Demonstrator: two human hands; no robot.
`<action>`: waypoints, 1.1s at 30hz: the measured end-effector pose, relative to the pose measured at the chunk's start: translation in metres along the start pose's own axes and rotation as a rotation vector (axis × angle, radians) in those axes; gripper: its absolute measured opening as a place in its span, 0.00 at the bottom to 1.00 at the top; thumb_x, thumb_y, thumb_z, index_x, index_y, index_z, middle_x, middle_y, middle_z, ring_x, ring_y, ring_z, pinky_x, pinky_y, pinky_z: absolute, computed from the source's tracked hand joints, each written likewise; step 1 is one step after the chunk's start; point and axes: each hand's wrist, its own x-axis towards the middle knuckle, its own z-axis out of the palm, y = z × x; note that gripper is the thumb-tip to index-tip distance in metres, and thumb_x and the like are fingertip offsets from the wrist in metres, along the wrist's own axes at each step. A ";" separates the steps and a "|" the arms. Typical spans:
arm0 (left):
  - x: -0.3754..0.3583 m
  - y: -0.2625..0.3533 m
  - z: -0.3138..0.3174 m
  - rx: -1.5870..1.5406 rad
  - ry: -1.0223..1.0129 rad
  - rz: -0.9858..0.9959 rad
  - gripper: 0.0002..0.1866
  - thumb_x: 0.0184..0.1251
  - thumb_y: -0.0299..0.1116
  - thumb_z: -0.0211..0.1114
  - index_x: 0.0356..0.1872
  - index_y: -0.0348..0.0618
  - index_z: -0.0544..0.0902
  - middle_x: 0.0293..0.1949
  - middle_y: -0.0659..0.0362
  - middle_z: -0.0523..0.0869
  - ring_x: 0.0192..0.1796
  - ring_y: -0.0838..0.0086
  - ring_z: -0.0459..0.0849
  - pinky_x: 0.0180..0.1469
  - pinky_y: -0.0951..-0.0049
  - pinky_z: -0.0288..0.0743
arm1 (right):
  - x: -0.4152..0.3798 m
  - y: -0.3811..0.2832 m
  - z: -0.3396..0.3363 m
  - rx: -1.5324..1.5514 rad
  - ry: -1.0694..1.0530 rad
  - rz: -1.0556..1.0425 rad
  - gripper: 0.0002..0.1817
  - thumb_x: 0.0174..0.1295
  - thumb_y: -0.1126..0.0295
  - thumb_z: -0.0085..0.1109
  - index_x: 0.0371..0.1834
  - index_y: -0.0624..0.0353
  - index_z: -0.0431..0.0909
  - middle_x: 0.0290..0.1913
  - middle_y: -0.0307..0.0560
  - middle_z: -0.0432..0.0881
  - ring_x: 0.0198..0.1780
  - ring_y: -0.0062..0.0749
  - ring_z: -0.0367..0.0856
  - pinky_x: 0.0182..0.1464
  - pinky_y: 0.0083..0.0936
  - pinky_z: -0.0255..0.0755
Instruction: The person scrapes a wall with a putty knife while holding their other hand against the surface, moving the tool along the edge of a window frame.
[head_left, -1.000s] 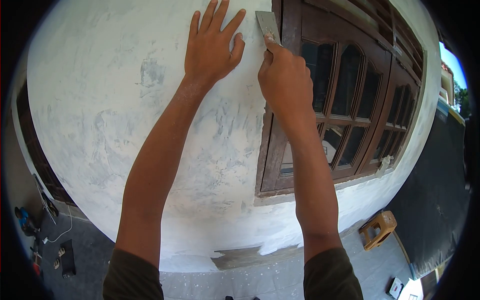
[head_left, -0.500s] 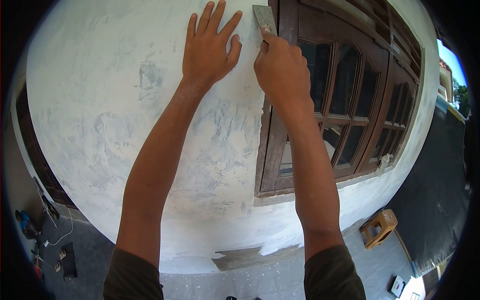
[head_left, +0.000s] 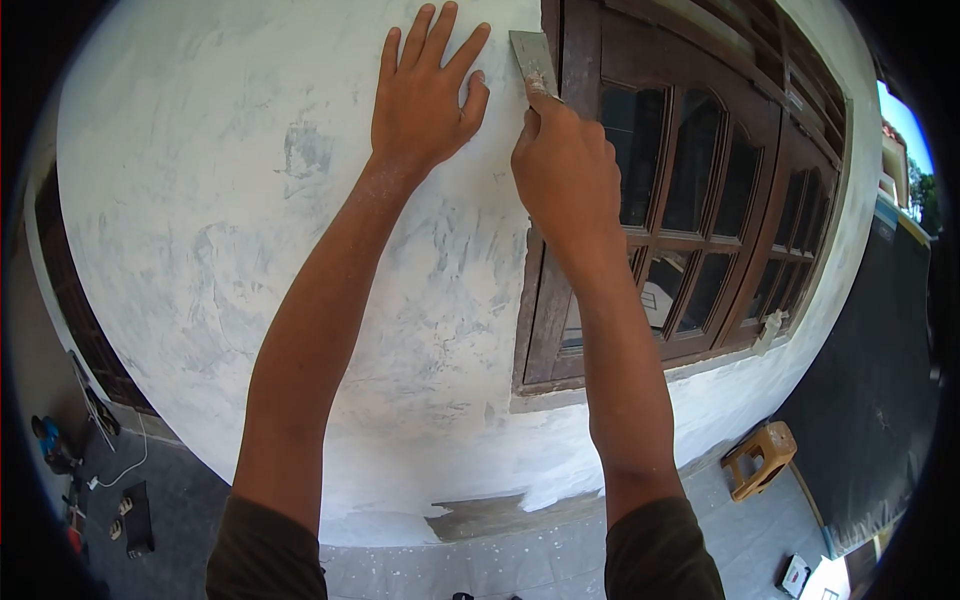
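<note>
My left hand (head_left: 425, 90) lies flat on the white plastered wall (head_left: 250, 250), fingers spread and pointing up. My right hand (head_left: 565, 165) grips a metal putty knife (head_left: 532, 58); its blade is pressed against the wall right beside the dark brown wooden window frame (head_left: 580, 60). My index finger rests along the blade. The knife's handle is hidden inside my fist. The two hands are a few centimetres apart.
A brown wooden window (head_left: 700, 210) with arched glass panes fills the right side. Below on the grey tiled floor stand a small wooden stool (head_left: 760, 458) and, at the far left, shoes and tools (head_left: 60, 450) with a white cord.
My right hand and the putty knife moved slightly up along the frame edge, then came back down a little. My left hand stayed flat on the wall.
</note>
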 end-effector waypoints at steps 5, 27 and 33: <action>0.001 -0.001 0.001 0.004 0.001 0.001 0.29 0.72 0.35 0.61 0.75 0.45 0.76 0.81 0.42 0.65 0.84 0.47 0.58 0.83 0.41 0.50 | 0.025 -0.004 -0.004 0.049 0.030 -0.013 0.18 0.68 0.76 0.52 0.57 0.67 0.86 0.38 0.69 0.89 0.42 0.65 0.90 0.44 0.50 0.85; 0.028 -0.029 0.006 0.060 -0.061 0.092 0.31 0.76 0.41 0.56 0.79 0.48 0.70 0.83 0.44 0.61 0.86 0.51 0.55 0.85 0.44 0.45 | 0.029 -0.005 -0.003 -0.028 -0.050 0.086 0.19 0.77 0.66 0.52 0.65 0.55 0.85 0.44 0.65 0.90 0.48 0.66 0.89 0.54 0.51 0.83; 0.029 -0.028 0.005 0.043 -0.052 0.074 0.31 0.76 0.41 0.56 0.79 0.48 0.71 0.83 0.45 0.61 0.86 0.52 0.55 0.85 0.45 0.45 | 0.006 -0.003 -0.007 -0.023 -0.037 0.080 0.19 0.75 0.68 0.52 0.63 0.58 0.85 0.43 0.67 0.90 0.46 0.66 0.89 0.51 0.51 0.84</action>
